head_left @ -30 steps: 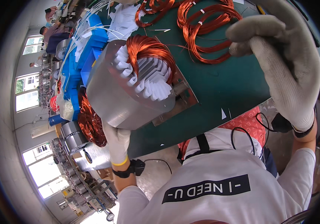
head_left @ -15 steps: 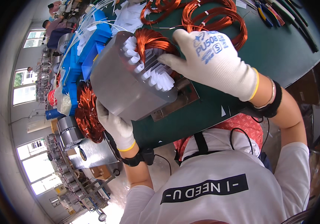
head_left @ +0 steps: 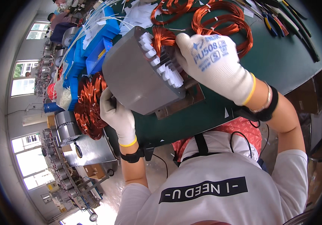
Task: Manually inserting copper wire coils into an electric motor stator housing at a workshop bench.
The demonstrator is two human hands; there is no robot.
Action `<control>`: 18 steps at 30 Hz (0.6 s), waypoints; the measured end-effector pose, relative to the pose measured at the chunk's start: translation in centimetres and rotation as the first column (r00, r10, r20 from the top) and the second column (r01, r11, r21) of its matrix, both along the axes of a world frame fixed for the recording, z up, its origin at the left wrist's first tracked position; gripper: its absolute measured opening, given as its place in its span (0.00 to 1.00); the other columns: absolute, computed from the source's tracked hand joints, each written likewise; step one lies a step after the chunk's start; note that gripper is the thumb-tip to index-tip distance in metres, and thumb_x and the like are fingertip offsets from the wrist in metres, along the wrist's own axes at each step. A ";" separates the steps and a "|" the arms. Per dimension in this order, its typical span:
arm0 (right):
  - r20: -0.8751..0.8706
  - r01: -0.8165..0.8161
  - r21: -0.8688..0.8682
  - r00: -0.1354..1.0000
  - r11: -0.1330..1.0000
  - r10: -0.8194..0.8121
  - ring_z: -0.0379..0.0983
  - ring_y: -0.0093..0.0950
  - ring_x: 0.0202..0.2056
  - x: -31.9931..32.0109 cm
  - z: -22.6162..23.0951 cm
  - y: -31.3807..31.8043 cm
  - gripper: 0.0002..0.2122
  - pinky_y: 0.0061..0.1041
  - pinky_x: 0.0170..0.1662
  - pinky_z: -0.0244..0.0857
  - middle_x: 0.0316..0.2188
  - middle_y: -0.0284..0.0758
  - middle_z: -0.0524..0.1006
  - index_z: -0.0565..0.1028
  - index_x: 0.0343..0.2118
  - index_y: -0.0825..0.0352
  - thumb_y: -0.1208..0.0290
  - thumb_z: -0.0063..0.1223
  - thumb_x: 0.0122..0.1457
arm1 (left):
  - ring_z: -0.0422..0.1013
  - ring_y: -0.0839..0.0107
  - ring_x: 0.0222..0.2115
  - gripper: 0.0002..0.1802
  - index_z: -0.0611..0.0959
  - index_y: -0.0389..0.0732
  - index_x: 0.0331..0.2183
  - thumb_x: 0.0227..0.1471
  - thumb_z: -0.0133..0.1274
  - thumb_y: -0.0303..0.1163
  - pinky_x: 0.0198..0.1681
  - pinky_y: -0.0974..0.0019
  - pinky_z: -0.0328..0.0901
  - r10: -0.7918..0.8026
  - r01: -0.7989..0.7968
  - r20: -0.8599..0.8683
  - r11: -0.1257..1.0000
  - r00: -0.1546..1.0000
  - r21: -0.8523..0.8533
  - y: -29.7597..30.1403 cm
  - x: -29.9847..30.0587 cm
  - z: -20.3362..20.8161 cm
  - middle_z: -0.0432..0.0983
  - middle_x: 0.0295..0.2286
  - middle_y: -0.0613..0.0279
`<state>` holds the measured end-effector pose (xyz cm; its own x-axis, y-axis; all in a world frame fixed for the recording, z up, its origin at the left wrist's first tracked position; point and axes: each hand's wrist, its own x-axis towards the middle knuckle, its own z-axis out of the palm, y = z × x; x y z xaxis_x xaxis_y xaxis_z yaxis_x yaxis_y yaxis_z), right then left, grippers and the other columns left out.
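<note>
A grey metal motor stator (head_left: pixel 134 75) lies on its side, its bore facing right and white slot liners (head_left: pixel 170 75) sticking out round the rim. From the upper slots bulges a copper wire coil (head_left: pixel 162 39). At the bore, my gloved right hand (head_left: pixel 213 63) is closed on the coil's near side; the thumb tip is hidden inside. My gloved left hand (head_left: pixel 117 116) is at the stator's left end with bent fingers. Their tips are out of sight, so what they hold cannot be made out.
Behind lie loose copper coils (head_left: pixel 224 22) on the green table (head_left: pixel 281 60). Pliers (head_left: pixel 269 24) and other tools are at the far right. Blue bins (head_left: pixel 97 56) and a copper bundle (head_left: pixel 89 108) stand left. Another stator (head_left: pixel 67 127) sits beyond the left hand.
In the picture the stator has shifted slightly right and turned a little. The right thumb is deeper in the bore. More of the left hand's bent fingers now shows.
</note>
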<state>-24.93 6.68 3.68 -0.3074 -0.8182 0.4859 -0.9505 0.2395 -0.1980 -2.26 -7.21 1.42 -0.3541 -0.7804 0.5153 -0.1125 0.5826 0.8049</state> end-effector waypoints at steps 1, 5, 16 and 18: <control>0.019 -0.001 0.084 1.000 0.996 -0.001 0.77 0.28 0.20 0.3 0.4 0.4 0.07 0.28 0.17 0.64 0.18 0.31 0.76 0.70 0.27 0.64 0.69 0.55 0.48 | 0.72 0.75 0.34 0.14 0.78 0.29 0.42 0.51 0.55 0.16 0.42 0.71 0.67 0.035 -0.029 0.092 0.997 0.995 -0.072 0.2 0.2 0.2 0.76 0.36 0.62; -0.125 -0.169 -0.468 0.984 0.868 0.124 0.74 0.37 0.34 -0.3 3.3 1.0 0.18 0.35 0.35 0.66 0.28 0.35 0.75 0.75 0.37 0.62 0.68 0.68 0.40 | 0.71 0.74 0.35 0.16 0.77 0.31 0.42 0.49 0.57 0.17 0.44 0.69 0.67 0.074 -0.002 0.214 0.948 0.974 -0.318 0.1 -1.3 2.3 0.74 0.37 0.61; 0.012 -0.314 -0.366 0.940 0.876 0.342 0.75 0.40 0.33 -1.3 -1.3 -1.5 0.12 0.32 0.33 0.70 0.34 0.38 0.75 0.74 0.35 0.67 0.83 0.56 0.44 | 0.73 0.57 0.35 0.16 0.82 0.32 0.32 0.35 0.64 0.23 0.40 0.61 0.68 0.102 0.059 0.208 0.760 0.973 -0.647 -2.6 -1.1 0.2 0.77 0.36 0.51; 0.040 -0.299 -0.391 0.940 0.871 0.340 0.75 0.40 0.32 -1.7 -1.5 -1.7 0.13 0.31 0.33 0.70 0.36 0.38 0.74 0.75 0.36 0.66 0.83 0.56 0.44 | 0.73 0.57 0.35 0.17 0.82 0.33 0.33 0.35 0.65 0.23 0.40 0.61 0.68 0.084 0.073 0.235 0.804 0.968 -0.590 -2.8 -1.3 0.3 0.76 0.37 0.51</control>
<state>-26.62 4.95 2.20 -0.1257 -0.6444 0.7543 -0.9315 -0.1849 -0.3132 -3.54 -10.05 1.74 -0.5230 -0.3541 0.7753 -0.2581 0.9327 0.2518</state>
